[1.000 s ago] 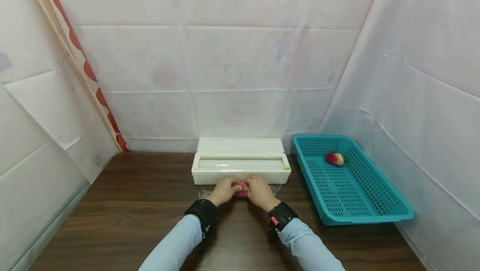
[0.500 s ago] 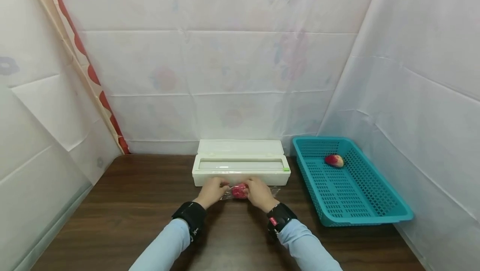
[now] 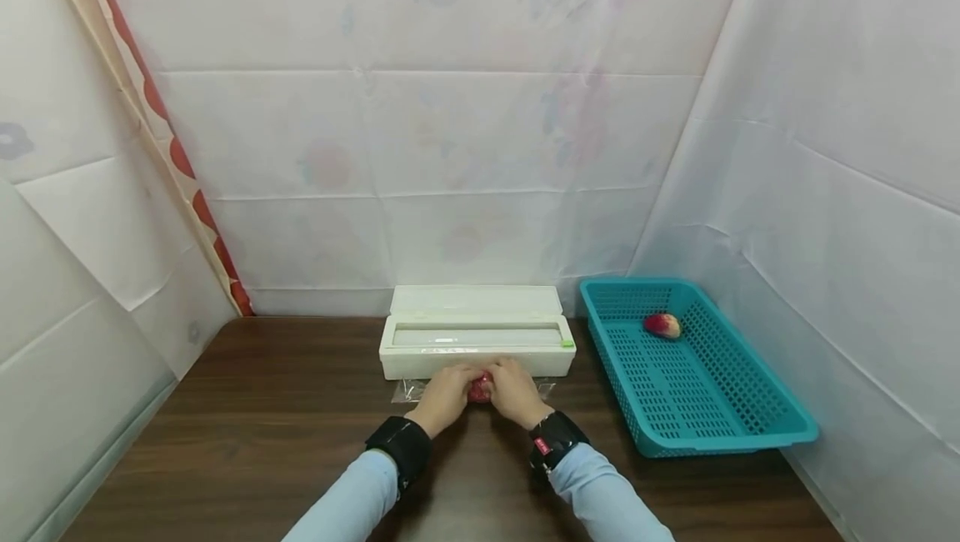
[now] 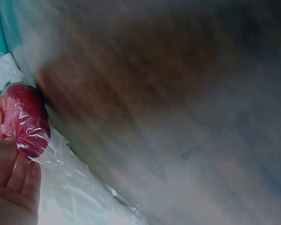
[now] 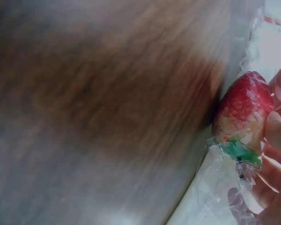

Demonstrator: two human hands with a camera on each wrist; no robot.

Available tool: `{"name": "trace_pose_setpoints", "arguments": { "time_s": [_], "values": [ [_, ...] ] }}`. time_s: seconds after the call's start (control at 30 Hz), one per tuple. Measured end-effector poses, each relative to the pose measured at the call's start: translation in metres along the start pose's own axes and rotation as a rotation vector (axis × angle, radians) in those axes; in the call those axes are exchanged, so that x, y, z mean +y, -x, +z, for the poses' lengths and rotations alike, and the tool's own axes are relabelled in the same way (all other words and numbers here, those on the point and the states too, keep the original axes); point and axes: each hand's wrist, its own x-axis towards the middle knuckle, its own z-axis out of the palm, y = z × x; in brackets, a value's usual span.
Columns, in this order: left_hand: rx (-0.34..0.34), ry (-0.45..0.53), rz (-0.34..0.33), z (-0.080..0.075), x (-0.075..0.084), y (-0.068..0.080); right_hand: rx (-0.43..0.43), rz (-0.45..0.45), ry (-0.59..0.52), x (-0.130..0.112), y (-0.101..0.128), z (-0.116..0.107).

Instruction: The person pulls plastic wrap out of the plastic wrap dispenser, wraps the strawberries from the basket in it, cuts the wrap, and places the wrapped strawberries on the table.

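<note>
Both hands hide most of the red fruit from the head camera. The table looks blurry in both wrist pictures, and the left hand is cut off at the corner.

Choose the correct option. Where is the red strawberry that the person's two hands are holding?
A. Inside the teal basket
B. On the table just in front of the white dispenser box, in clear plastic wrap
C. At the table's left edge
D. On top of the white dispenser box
B: both the left hand and the right hand hold the strawberry, in clear plastic wrap, on the table just in front of the white dispenser box.
</note>
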Motion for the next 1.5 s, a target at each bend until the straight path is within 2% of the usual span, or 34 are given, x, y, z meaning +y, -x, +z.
{"name": "trace_pose_setpoints", "arguments": {
  "time_s": [0.13, 0.3, 0.37, 0.5, 0.67, 0.9, 1.03, 1.23, 1.37, 1.5],
  "values": [
    [-0.001, -0.017, -0.002, 0.001, -0.002, 0.000, 0.008, 0.015, -0.025, -0.002, -0.001, 0.000],
    [0.065, 0.016, 0.082, 0.006, -0.010, -0.002, -0.001, 0.027, -0.048, -0.002, -0.002, 0.000],
    [0.062, 0.048, 0.094, 0.005, -0.010, -0.001, -0.018, 0.037, -0.061, -0.001, -0.002, 0.000],
    [0.012, 0.068, 0.049, 0.000, -0.005, -0.001, -0.050, 0.076, -0.111, 0.001, 0.000, 0.000],
    [-0.027, 0.026, 0.017, 0.000, -0.003, -0.002, -0.055, 0.095, -0.146, 0.003, 0.002, -0.002],
    [-0.035, 0.017, 0.028, -0.002, -0.001, 0.000, -0.062, 0.069, -0.154, 0.006, 0.000, -0.009],
    [-0.049, 0.035, 0.009, -0.005, -0.001, 0.001, -0.085, 0.051, -0.169, 0.006, -0.002, -0.022],
    [-0.106, 0.027, -0.042, -0.005, 0.000, 0.001, -0.126, 0.059, -0.146, 0.013, -0.005, -0.053],
    [-0.096, 0.045, -0.045, -0.006, 0.001, 0.002, -0.155, 0.044, -0.070, 0.026, -0.007, -0.082],
    [-0.070, 0.047, -0.012, -0.007, 0.001, 0.003, -0.196, 0.043, -0.002, 0.047, -0.010, -0.113]
  ]
}}
